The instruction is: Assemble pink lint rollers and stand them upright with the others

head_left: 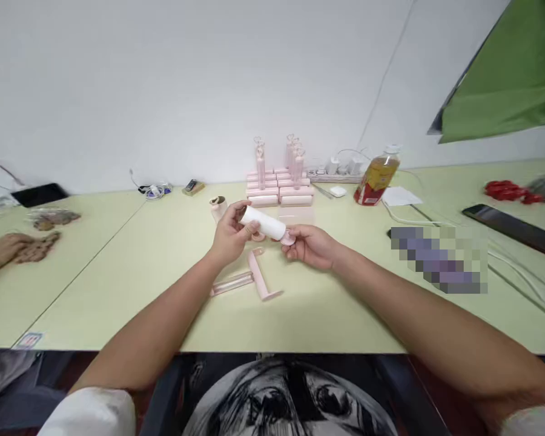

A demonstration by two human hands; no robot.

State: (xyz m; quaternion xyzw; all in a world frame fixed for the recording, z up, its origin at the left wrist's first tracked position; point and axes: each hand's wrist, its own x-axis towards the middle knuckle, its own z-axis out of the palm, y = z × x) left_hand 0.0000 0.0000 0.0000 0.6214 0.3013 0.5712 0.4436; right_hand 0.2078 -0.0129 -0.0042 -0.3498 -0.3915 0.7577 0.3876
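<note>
Left hand (pixel 231 237) wraps the left part of a white roll (pixel 264 222); right hand (pixel 312 247) pinches a pink end piece (pixel 288 237) at the roll's right end. Roll is raised over the table (pixel 336 315), long axis slanting far-left to near-right; right hand nearer that end. Whether the piece is seated or merely against the rim, cannot tell. Pink frame (pixel 260 278) lies just near of the hands, long bar pointing nearward. Pink stack (pixel 279 192) bounds the far side. Tabletop stretches from frame to near edge, also leftward.
</note>
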